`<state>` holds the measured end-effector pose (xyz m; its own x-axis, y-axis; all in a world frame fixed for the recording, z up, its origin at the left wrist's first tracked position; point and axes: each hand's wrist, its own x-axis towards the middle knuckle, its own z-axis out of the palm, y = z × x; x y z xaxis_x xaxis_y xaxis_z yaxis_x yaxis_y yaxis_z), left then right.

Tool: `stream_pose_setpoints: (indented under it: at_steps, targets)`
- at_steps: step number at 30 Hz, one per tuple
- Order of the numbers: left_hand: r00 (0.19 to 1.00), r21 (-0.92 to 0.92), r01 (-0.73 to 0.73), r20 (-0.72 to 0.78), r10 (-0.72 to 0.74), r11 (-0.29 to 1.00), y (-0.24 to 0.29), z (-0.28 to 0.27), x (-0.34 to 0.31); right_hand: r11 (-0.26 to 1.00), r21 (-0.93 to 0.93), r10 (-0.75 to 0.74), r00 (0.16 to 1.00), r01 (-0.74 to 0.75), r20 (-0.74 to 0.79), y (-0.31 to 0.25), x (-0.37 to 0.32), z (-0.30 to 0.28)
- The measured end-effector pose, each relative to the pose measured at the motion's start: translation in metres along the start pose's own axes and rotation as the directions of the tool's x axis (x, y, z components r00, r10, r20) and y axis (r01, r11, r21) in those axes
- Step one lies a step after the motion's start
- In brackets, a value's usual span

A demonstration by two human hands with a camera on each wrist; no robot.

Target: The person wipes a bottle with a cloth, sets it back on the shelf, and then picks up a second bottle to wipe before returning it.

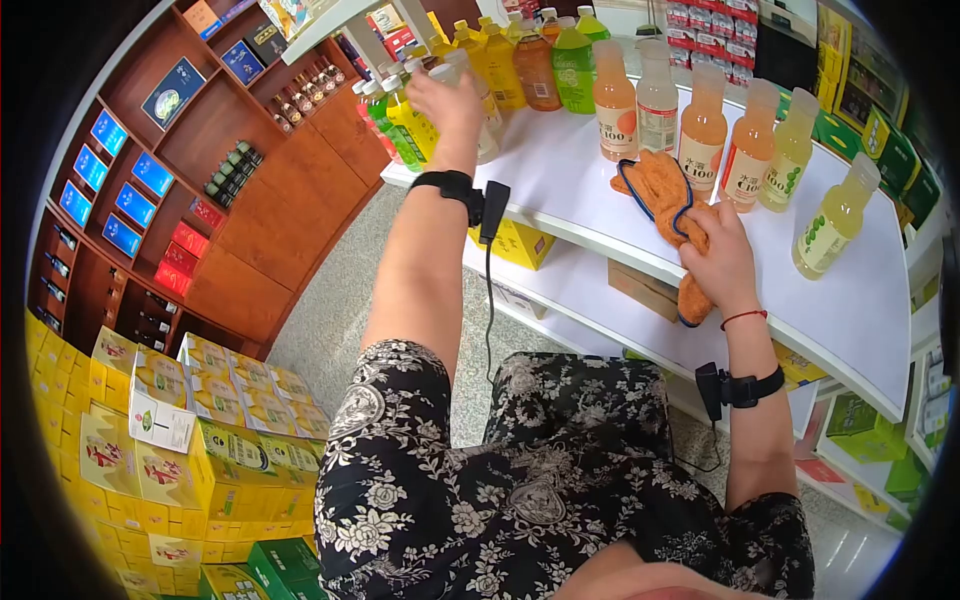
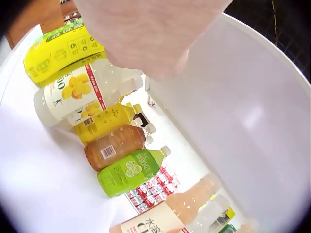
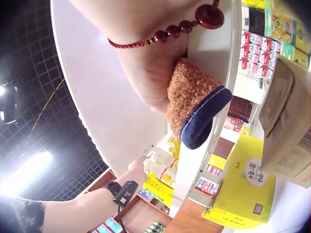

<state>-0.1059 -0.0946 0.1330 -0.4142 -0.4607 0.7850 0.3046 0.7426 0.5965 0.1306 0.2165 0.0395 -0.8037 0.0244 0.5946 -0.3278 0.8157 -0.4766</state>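
My left hand [image 1: 447,108] is over the bottle tops at the shelf's far left; the left wrist view shows it [image 2: 150,39] beside a clear bottle with a lemon label [image 2: 73,92]. Its fingertips are hidden there, and whether they grip a bottle neck is unclear. A yellow-wrapped pack [image 2: 63,53] stands close by. My right hand [image 1: 722,255] holds an orange cloth with dark blue edging [image 1: 655,190] at the shelf's front edge, in front of the peach-coloured bottles [image 1: 702,135]. In the right wrist view the cloth [image 3: 192,92] bulges out from under the palm.
Several yellow, brown and green bottles [image 1: 573,70] stand at the back of the white shelf [image 1: 560,180]. One pale green bottle [image 1: 832,225] is apart at the right. Below are a yellow box [image 1: 515,243] and a cardboard box [image 1: 643,288]. Stacked yellow cartons [image 1: 250,480] fill the lower left.
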Motion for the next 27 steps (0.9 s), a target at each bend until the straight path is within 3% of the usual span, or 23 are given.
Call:
stream_pose_setpoints:
  at_steps: [2, 4, 8, 14, 16, 17, 19, 21, 23, 27]
  targets:
    - [1.0, 0.008, 0.019, 0.003, -0.019, 1.0, -0.006, -0.004, 0.011, 1.0, 0.002, 0.007, 1.0, -0.007, 0.0, -0.002, 0.0, -0.001]
    - [0.979, 0.046, 0.057, 0.191, -0.065, 0.997, -0.011, 0.0, 0.019, 1.0, 0.001, 0.015, 1.0, -0.015, -0.001, -0.001, 0.0, -0.001]
    - [0.974, -0.103, 0.115, 0.209, -0.091, 0.988, -0.01, 0.006, 0.018, 1.0, 0.009, 0.006, 1.0, -0.006, -0.001, 0.004, -0.001, 0.003]
    - [0.957, 0.024, 0.158, 0.241, -0.16, 0.987, -0.019, 0.006, 0.013, 0.999, 0.006, 0.033, 0.999, -0.033, 0.016, 0.001, 0.0, 0.001]
    - [0.882, 0.006, 0.306, 0.374, -0.286, 0.952, -0.016, 0.0, 0.008, 1.0, 0.004, 0.029, 1.0, -0.029, 0.009, 0.001, -0.001, 0.003]
    - [0.882, 0.007, 0.308, 0.373, -0.288, 0.951, -0.022, 0.0, 0.004, 1.0, -0.005, 0.009, 1.0, -0.009, -0.01, 0.003, -0.001, 0.005]
    - [0.942, -0.115, 0.145, 0.321, -0.101, 0.983, -0.04, 0.003, -0.005, 1.0, -0.013, -0.015, 0.999, 0.015, -0.034, 0.003, 0.0, 0.003]
    - [0.936, -0.066, 0.184, 0.316, -0.154, 0.981, -0.047, 0.0, -0.007, 0.998, -0.002, 0.064, 0.997, -0.064, 0.052, -0.001, 0.0, 0.0]
    - [0.927, -0.026, 0.221, 0.316, -0.201, 0.975, -0.049, -0.004, -0.009, 0.999, 0.006, 0.053, 0.998, -0.054, 0.038, 0.001, 0.0, 0.001]
    - [0.947, -0.273, 0.202, 0.3, -0.116, 0.94, -0.058, -0.012, -0.025, 0.994, 0.009, 0.105, 0.991, -0.106, 0.084, -0.004, 0.001, -0.003]
